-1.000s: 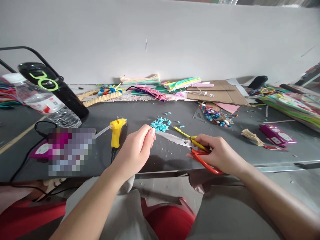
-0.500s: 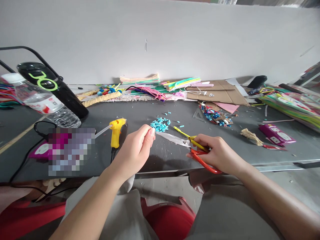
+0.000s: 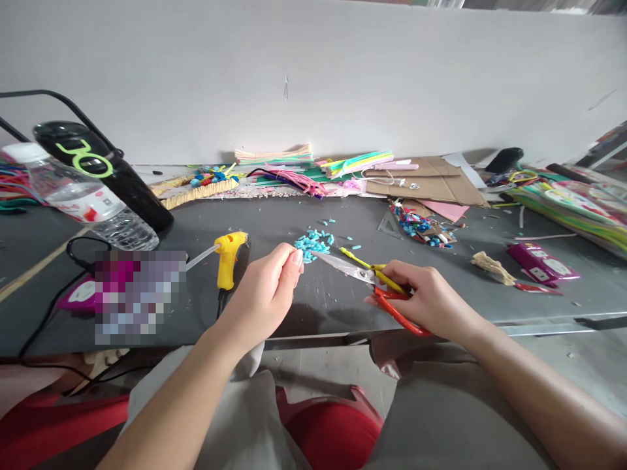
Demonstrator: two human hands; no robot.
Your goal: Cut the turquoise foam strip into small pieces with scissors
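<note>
The grey table (image 3: pixel 267 219) bears blue pieces (image 3: pixel 313 243); the right hand (image 3: pixel 424 294) grips scissors (image 3: pixel 363 275); the left hand (image 3: pixel 269 284) is closed.

Craft workshop, long grey worktable (image 3: pixel 274 219), yellow glue gun (image 3: pixel 226 264), scissors (image 3: pixel 363 275), bundled coloured stems (image 3: pixel 360 163)

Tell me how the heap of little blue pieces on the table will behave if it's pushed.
The blue pieces would probably scatter, since they look loose and several lie apart from the heap. Each is likely very light, being so small. Their short, rod-like shape suggests some might roll.
</note>
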